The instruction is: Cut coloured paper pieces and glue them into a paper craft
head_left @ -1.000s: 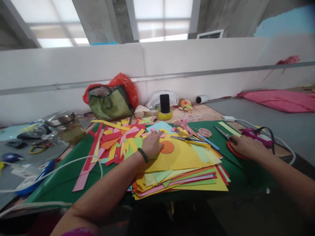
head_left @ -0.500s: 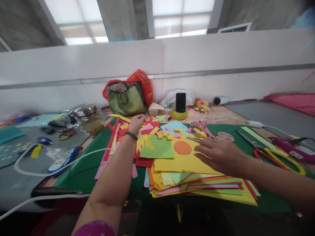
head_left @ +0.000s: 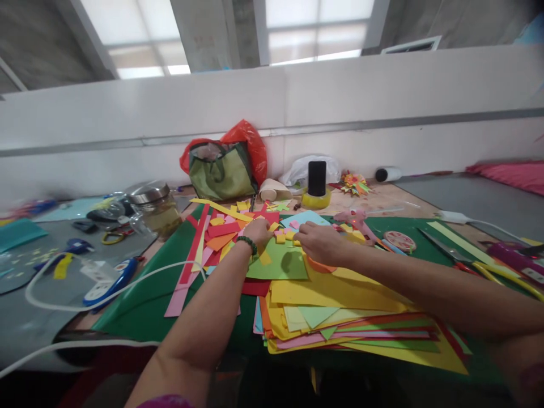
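My left hand (head_left: 257,231), with a dark beaded bracelet on the wrist, is closed over the left edge of a scatter of paper scraps. My right hand (head_left: 321,242) has curled, pinched fingers beside small yellow folded paper pieces (head_left: 281,238). What either hand holds, if anything, is hidden. Between and below them lies a light green paper sheet (head_left: 276,271) with a yellow strip on it. An orange paper circle (head_left: 322,267) shows partly under my right hand, on a stack of yellow paper (head_left: 331,294). Behind the hands is a light blue sheet (head_left: 306,216).
A pink glue gun (head_left: 356,221) and a round patterned disc (head_left: 399,241) lie right of my hand. Large scissors (head_left: 457,253) rest farther right. Red and pink strips (head_left: 193,249), a glass jar (head_left: 156,209) and a white cable (head_left: 148,273) are at left. A phone (head_left: 317,178) stands behind.
My right hand has moved left and away from me, off the knife on the yellow stack, and its fingers have curled in. My left hand has shifted right and nearer.
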Available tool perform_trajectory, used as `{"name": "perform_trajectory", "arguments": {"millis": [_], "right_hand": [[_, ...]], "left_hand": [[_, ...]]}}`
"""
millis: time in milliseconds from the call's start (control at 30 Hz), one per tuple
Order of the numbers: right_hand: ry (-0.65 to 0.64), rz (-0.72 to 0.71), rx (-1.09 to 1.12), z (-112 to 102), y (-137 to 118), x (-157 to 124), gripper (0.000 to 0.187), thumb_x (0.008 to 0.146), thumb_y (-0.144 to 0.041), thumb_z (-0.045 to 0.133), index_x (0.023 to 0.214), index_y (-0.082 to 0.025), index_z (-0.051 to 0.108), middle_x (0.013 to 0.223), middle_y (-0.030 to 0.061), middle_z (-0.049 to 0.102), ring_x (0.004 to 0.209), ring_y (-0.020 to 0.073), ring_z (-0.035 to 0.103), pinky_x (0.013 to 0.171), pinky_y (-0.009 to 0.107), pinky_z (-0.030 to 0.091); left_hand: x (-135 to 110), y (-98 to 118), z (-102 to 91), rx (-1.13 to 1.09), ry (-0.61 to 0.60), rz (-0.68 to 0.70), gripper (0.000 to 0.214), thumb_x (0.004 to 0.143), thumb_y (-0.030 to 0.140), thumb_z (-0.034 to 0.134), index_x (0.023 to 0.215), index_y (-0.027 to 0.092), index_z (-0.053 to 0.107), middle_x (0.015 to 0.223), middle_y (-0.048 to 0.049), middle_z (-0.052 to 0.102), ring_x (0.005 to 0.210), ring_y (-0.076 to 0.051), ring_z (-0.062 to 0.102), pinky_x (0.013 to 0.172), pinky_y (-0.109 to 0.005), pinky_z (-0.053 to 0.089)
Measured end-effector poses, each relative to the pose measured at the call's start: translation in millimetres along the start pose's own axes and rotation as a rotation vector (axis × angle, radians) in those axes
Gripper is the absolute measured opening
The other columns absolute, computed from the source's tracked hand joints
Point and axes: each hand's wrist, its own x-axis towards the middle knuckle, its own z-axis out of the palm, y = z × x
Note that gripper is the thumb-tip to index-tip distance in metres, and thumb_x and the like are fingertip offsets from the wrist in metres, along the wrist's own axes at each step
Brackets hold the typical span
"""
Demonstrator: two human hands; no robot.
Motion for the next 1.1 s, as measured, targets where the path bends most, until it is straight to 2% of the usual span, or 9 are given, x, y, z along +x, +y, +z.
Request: {"name": "perform_trajectory", "arguments": {"millis": [167,367,500,633,767,833,933,1000,1100], "right_hand": [[0.168,-0.069,0.070,24,0,-1,0.017,0.090,-0.015,0.049,0.094,-0.014,0.065,0.092,0.0104,0.064,0.088,0.0216,0.053,0.064,0.029,0.036],[0.436,-0.099,0.204,40,8,-7,0.021,0.093,-0.015,0.044,0.093,-0.016,0.065,0.086,0.0091,0.064,0.083,0.0200,0.054,0.067,0.029,0.041],[0.525,-0.075,0.277,40,15,-10,0.021,0.091,-0.015,0.045,0.093,-0.016,0.066,0.088,0.0092,0.066,0.084,0.0206,0.057,0.071,0.031,0.045],[0.621,0.002,0.333,35,26,-11,0.020,0.090,-0.017,0.046,0.092,-0.018,0.066,0.088,0.0098,0.067,0.085,0.0220,0.059,0.074,0.034,0.048],[0.723,0.099,0.404,37,39,-10,0.017,0.090,-0.020,0.048,0.090,-0.019,0.065,0.090,0.0093,0.066,0.086,0.0219,0.061,0.074,0.034,0.050],[0.737,0.144,0.442,40,43,-9,0.017,0.088,-0.020,0.048,0.090,-0.019,0.065,0.090,0.0090,0.066,0.086,0.0221,0.061,0.075,0.035,0.050],[0.697,0.147,0.454,43,45,-8,0.021,0.085,-0.013,0.047,0.090,-0.019,0.066,0.090,0.0084,0.065,0.087,0.0223,0.060,0.077,0.036,0.050],[0.639,0.085,0.446,41,42,-9,0.026,0.085,-0.011,0.046,0.095,-0.019,0.068,0.095,0.0094,0.065,0.092,0.0229,0.058,0.080,0.038,0.050],[0.458,-0.071,0.433,35,33,-10,0.029,0.091,-0.020,0.047,0.110,-0.021,0.069,0.118,0.0129,0.060,0.108,0.0255,0.053,0.089,0.043,0.049]], "left_hand": [[4,-6,1.6,-0.014,0.014,-0.055,0.018,0.054,0.017,0.073,0.055,0.019,0.055,0.071,-0.0062,0.065,0.083,-0.024,0.061,0.073,-0.030,0.045],[3,-8,-9.9,-0.241,-0.019,-0.100,0.014,0.053,0.009,0.068,0.064,0.017,0.064,0.059,0.0001,0.060,0.061,-0.016,0.057,0.059,-0.026,0.043],[-2,-3,-23.5,-0.437,0.024,-0.105,0.013,0.055,0.020,0.072,0.064,0.015,0.063,0.056,0.0021,0.057,0.055,-0.012,0.051,0.054,-0.024,0.039],[-5,0,-31.1,-0.597,0.149,-0.087,0.028,0.052,0.033,0.076,0.060,0.016,0.057,0.056,0.0034,0.054,0.057,-0.010,0.049,0.057,-0.023,0.038],[-6,5,-32.5,-0.708,0.230,-0.052,0.035,0.053,0.043,0.075,0.068,0.016,0.058,0.065,0.0017,0.058,0.062,-0.010,0.051,0.061,-0.023,0.040],[-6,9,-32.7,-0.721,0.245,-0.038,0.034,0.054,0.041,0.073,0.071,0.016,0.059,0.067,0.0009,0.060,0.063,-0.010,0.052,0.061,-0.023,0.040],[-8,13,-32.4,-0.637,0.193,-0.069,0.024,0.057,0.034,0.070,0.067,0.016,0.057,0.063,0.0012,0.058,0.060,-0.011,0.052,0.057,-0.022,0.039],[-10,13,-30.9,-0.572,0.138,-0.099,0.018,0.058,0.028,0.067,0.063,0.017,0.054,0.059,0.0020,0.056,0.056,-0.010,0.051,0.054,-0.022,0.038],[-10,12,-26.4,-0.511,0.061,-0.123,0.012,0.058,0.020,0.064,0.059,0.017,0.052,0.053,0.0032,0.053,0.050,-0.010,0.049,0.049,-0.022,0.036]]}}
